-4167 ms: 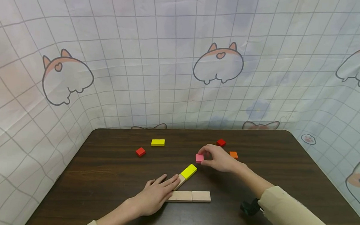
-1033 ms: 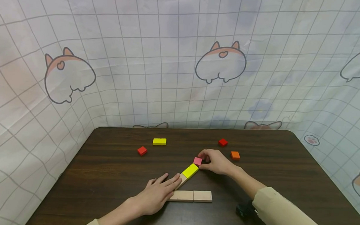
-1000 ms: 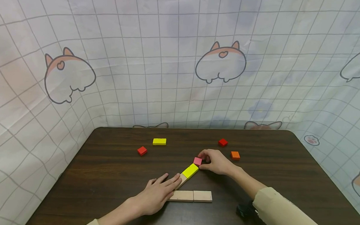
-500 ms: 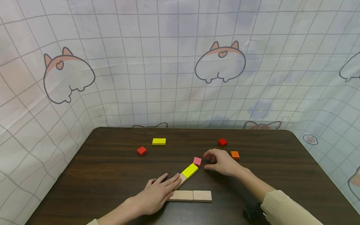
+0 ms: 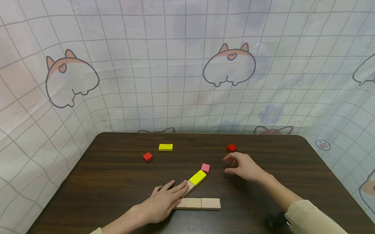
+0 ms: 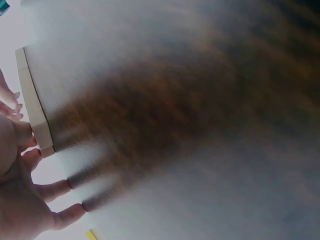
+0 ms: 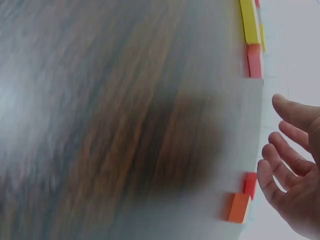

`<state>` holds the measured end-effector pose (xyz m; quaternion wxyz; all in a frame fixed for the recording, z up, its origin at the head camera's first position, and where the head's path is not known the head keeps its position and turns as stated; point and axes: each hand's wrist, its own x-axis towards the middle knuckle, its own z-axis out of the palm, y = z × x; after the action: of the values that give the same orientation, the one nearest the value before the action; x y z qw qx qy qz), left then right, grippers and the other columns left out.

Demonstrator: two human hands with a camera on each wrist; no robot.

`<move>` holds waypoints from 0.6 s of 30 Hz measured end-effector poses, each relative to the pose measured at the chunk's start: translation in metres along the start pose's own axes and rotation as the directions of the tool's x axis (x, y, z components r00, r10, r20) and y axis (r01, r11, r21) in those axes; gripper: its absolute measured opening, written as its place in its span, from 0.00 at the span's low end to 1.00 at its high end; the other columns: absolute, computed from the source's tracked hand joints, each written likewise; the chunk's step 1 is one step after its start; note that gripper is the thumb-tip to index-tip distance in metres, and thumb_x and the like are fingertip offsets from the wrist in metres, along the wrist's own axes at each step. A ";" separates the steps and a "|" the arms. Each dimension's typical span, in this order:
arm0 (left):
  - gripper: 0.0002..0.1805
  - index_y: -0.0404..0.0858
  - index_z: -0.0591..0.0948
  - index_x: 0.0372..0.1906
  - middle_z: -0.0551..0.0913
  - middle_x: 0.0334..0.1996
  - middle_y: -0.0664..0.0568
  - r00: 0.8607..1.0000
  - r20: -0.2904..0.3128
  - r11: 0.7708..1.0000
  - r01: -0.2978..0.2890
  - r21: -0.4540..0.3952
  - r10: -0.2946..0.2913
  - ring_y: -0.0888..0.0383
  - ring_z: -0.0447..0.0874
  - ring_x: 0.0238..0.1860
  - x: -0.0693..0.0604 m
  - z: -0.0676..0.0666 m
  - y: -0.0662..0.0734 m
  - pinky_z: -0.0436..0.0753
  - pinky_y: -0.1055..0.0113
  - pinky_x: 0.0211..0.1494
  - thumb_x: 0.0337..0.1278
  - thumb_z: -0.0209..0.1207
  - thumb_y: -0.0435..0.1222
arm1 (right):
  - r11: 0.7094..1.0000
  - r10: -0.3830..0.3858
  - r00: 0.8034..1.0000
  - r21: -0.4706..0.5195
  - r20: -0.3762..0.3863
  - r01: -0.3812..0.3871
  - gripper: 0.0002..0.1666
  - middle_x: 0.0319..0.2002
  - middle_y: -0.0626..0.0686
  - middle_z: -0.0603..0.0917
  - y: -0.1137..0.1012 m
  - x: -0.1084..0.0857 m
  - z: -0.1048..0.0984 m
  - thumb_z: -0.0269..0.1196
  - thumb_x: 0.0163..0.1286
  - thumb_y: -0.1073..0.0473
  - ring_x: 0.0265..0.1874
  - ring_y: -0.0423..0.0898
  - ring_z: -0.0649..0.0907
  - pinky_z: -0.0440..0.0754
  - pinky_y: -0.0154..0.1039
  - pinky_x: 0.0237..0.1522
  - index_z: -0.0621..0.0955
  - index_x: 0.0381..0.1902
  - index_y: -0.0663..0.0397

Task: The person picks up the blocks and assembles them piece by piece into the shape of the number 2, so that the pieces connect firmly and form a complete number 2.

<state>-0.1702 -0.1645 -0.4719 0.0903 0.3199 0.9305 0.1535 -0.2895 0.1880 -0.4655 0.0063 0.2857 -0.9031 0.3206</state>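
Observation:
In the head view my left hand (image 5: pixel 162 202) lies flat with its fingers straight, resting on the plain wooden blocks. From under it a wooden block (image 5: pixel 188 188) slants up and right, and a horizontal row of wooden blocks (image 5: pixel 200 204) runs rightward. A yellow block (image 5: pixel 198 178) continues the slanted line, and a pink block (image 5: pixel 205 168) sits at its far end. My right hand (image 5: pixel 243 166) is right of the pink block, thumb and fingers parted and holding nothing. The orange block (image 7: pixel 239 207) shows near that hand in the right wrist view; the hand hides it in the head view.
At the back of the dark wooden table (image 5: pixel 117 176) lie a yellow block (image 5: pixel 165 147) and a red block (image 5: pixel 147 157) on the left. Another red block (image 5: pixel 231 147) lies just behind the right hand. A patterned cloth (image 5: pixel 182 79) hangs around the table.
My right hand brought the pink block against the yellow block's end, let go of it, and moved right, now covering the orange block in the head view. The left hand has stayed in place.

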 end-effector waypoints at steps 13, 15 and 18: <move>0.30 0.49 0.61 0.82 0.57 0.81 0.55 1.000 0.003 1.000 -0.005 0.003 0.005 0.34 0.57 0.76 0.000 -0.001 0.000 0.64 0.30 0.64 0.82 0.49 0.42 | 0.998 0.055 0.998 0.018 -0.041 -0.054 0.21 0.43 0.57 0.85 0.013 -0.012 -0.024 0.75 0.64 0.60 0.38 0.50 0.81 0.78 0.43 0.40 0.83 0.52 0.62; 0.30 0.50 0.61 0.82 0.57 0.80 0.55 1.000 0.003 1.000 -0.006 0.003 0.006 0.34 0.58 0.76 0.000 -0.001 0.000 0.63 0.30 0.64 0.82 0.49 0.42 | 0.998 0.068 0.997 0.018 -0.041 -0.067 0.21 0.40 0.56 0.85 0.017 -0.014 -0.026 0.75 0.64 0.60 0.38 0.50 0.80 0.78 0.42 0.39 0.83 0.52 0.62; 0.30 0.50 0.61 0.82 0.57 0.80 0.55 1.000 0.004 1.000 -0.004 0.002 0.004 0.34 0.58 0.76 0.000 -0.001 0.001 0.64 0.30 0.63 0.82 0.49 0.42 | 0.996 0.086 0.995 0.024 -0.043 -0.085 0.21 0.41 0.56 0.85 0.024 -0.015 -0.030 0.75 0.65 0.61 0.39 0.51 0.81 0.79 0.44 0.40 0.83 0.53 0.63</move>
<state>-0.1698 -0.1644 -0.4710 0.0916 0.3223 0.9299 0.1519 -0.2942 0.2282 -0.4587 0.0093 0.2396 -0.9105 0.3369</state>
